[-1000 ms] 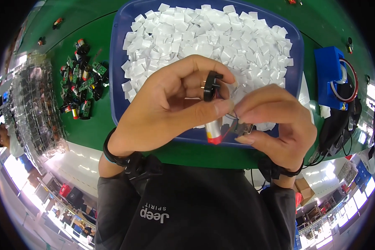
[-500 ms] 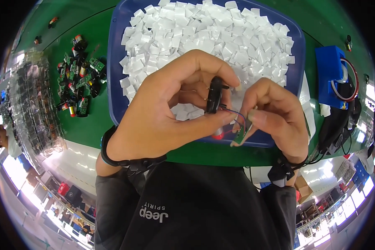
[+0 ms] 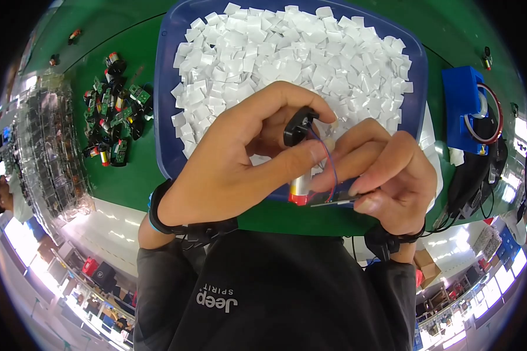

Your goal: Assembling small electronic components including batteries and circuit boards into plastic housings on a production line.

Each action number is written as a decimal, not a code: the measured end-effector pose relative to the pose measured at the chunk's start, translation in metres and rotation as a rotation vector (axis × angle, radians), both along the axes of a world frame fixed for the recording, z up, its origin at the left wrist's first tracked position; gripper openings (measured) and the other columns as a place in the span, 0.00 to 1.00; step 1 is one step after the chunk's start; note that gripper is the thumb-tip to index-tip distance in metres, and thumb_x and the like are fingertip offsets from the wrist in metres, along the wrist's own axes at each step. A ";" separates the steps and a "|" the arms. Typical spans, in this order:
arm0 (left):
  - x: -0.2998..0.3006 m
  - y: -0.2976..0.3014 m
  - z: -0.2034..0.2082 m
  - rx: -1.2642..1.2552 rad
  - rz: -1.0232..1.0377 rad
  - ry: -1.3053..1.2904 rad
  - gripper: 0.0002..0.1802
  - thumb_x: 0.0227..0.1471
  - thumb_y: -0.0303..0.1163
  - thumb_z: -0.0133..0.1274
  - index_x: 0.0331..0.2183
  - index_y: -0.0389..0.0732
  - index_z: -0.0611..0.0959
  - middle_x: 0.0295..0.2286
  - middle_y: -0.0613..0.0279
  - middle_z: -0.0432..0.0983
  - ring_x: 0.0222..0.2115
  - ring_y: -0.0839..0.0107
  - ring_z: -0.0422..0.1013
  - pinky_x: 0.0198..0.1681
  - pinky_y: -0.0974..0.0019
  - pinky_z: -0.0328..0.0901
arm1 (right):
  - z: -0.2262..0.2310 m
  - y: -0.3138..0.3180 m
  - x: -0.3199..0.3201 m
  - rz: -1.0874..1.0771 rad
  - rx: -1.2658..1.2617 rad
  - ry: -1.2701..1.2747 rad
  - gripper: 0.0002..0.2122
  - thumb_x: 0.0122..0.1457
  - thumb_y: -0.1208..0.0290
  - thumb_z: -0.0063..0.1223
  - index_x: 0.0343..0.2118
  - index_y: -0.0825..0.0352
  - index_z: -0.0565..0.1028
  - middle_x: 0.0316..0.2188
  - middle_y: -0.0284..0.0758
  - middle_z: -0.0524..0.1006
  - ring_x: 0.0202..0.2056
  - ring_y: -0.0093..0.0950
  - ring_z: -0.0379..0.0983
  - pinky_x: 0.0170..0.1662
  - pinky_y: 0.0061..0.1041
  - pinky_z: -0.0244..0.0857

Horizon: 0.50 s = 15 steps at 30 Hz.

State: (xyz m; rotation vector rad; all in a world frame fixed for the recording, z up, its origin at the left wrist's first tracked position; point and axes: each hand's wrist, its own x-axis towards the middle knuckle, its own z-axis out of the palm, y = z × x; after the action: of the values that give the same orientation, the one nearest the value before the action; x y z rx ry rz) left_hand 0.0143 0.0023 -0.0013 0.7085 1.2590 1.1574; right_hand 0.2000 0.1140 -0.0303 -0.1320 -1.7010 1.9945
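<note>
My left hand (image 3: pixel 240 158) is closed round a small black plastic part (image 3: pixel 300 126), held between thumb and fingers. Thin red and blue wires (image 3: pixel 332 167) run down from it to a thin circuit board (image 3: pixel 338 201), seen nearly edge-on. My right hand (image 3: pixel 392 175) pinches that board between thumb and forefinger. Just below my left thumb is a silver battery cell (image 3: pixel 300 188) with a red end; its upper part is hidden by the thumb. Both hands are above the near side of a blue tub (image 3: pixel 165 117) full of white square pieces (image 3: pixel 263 52).
Left of the tub lies a heap of green boards with batteries and black parts (image 3: pixel 114 111) on the green table (image 3: pixel 108 187). A blue fixture with a ring (image 3: pixel 465 105) stands on the right, beside a black bag (image 3: pixel 480 169). Stacked clear trays (image 3: pixel 47 140) line the far left.
The black part has tilted over in my left hand. My right hand has turned the board almost flat and lowered it a little; the battery cell now shows more.
</note>
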 end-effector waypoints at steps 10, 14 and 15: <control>-0.003 -0.002 0.004 -0.011 -0.132 0.170 0.20 0.50 0.20 0.58 0.46 0.34 0.74 0.35 0.62 0.74 0.36 0.78 0.70 0.42 0.75 0.63 | 0.007 0.000 -0.003 -0.079 0.098 0.020 0.19 0.47 0.77 0.68 0.38 0.68 0.68 0.26 0.45 0.81 0.33 0.31 0.73 0.34 0.26 0.66; -0.010 -0.001 0.008 0.072 -0.179 0.072 0.25 0.47 0.24 0.61 0.47 0.31 0.73 0.36 0.55 0.76 0.36 0.74 0.73 0.39 0.74 0.66 | 0.008 -0.010 0.000 -0.228 -0.105 0.079 0.23 0.49 0.71 0.68 0.41 0.68 0.63 0.26 0.46 0.81 0.23 0.29 0.72 0.25 0.23 0.64; -0.013 -0.002 0.010 0.073 -0.197 -0.005 0.27 0.46 0.25 0.63 0.48 0.30 0.73 0.37 0.53 0.76 0.37 0.72 0.74 0.38 0.73 0.67 | 0.008 -0.013 0.000 -0.262 -0.160 0.096 0.24 0.50 0.69 0.68 0.42 0.68 0.62 0.26 0.46 0.81 0.20 0.29 0.72 0.22 0.22 0.64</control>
State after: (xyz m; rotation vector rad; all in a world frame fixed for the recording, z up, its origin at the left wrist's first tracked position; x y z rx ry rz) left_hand 0.0017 0.0000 0.0089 0.8633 1.1199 1.0461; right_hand 0.1997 0.1007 -0.0221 -0.2948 -1.3866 1.9050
